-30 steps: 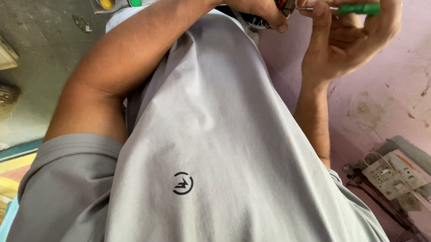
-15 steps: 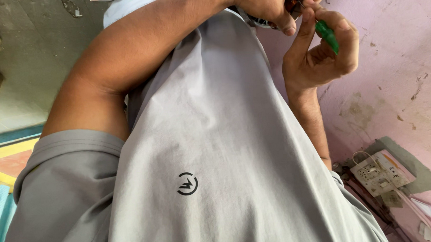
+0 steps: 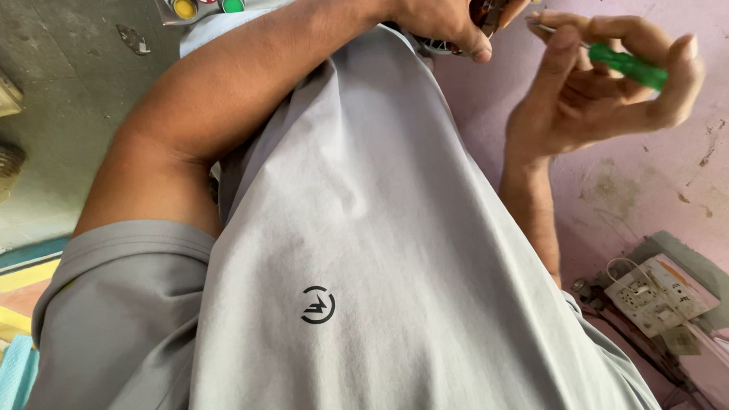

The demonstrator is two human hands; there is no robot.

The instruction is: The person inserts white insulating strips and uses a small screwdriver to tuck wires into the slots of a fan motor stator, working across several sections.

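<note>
Loosely, right hand point(image 3: 597, 96) pinches green screwdriver point(image 3: 633, 64).

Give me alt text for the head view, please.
The right hand holds a green-handled screwdriver in its fingers, beside the left hand gripping a small dark part at the frame's top. A grey shirt fills the middle.

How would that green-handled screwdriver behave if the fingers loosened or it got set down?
The green-handled screwdriver looks thin and rigid, so it probably won't flex. It rests only in the fingertips of the right hand, so it seems light and could slip easily. Its round handle suggests it would roll on a flat surface.
</note>
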